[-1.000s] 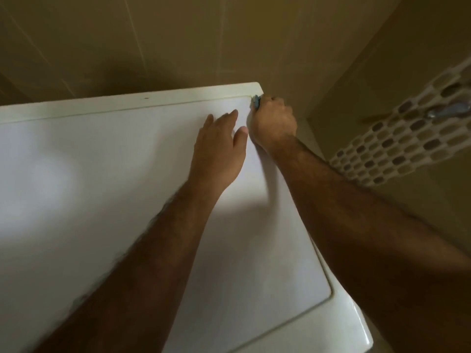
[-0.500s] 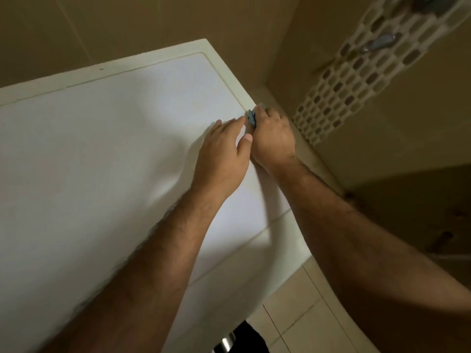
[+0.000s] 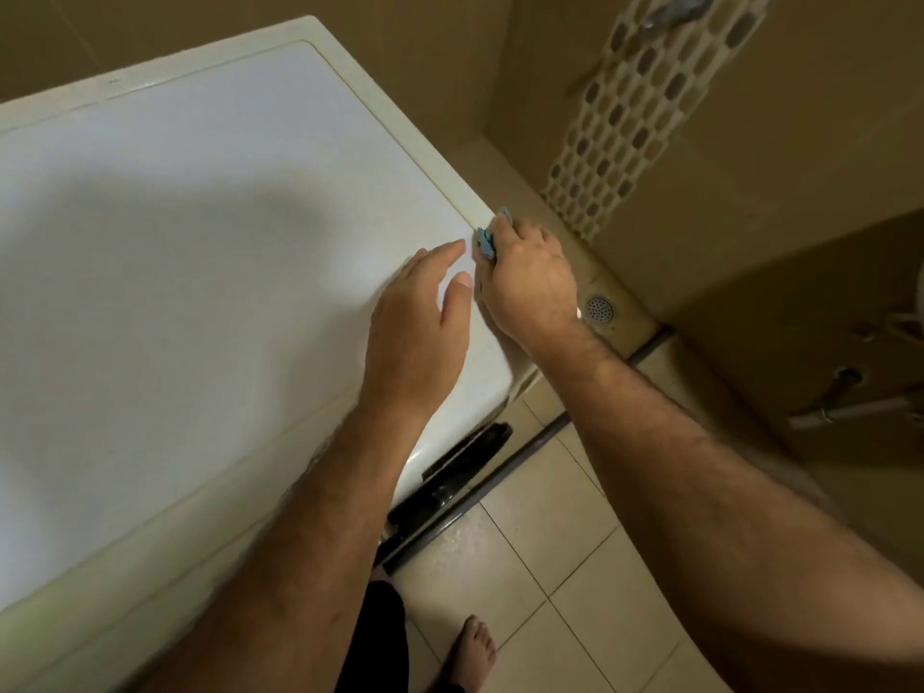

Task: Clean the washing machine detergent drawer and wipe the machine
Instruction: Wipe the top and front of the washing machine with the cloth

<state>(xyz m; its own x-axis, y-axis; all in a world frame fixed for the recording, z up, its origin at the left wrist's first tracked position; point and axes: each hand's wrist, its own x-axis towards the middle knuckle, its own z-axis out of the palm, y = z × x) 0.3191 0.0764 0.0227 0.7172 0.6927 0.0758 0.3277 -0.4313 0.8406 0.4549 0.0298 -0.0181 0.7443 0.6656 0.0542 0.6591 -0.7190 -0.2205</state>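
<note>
At three o'clock on the washing machine [image 3: 200,217], the right hand [image 3: 530,282] grips a cloth [image 3: 486,242] to wipe its edge; the left hand [image 3: 425,322], fingers straight, braces flat.

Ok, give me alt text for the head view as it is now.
A right hand grips a small blue cloth against the right edge of a white washing machine top, while the left hand rests flat beside it. Beige floor tiles and a bare foot show below.

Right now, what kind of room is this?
Likely a bathroom or wet utility room: tiled floor with a round floor drain, metal tap fittings on the wall, and the washing machine.
</note>
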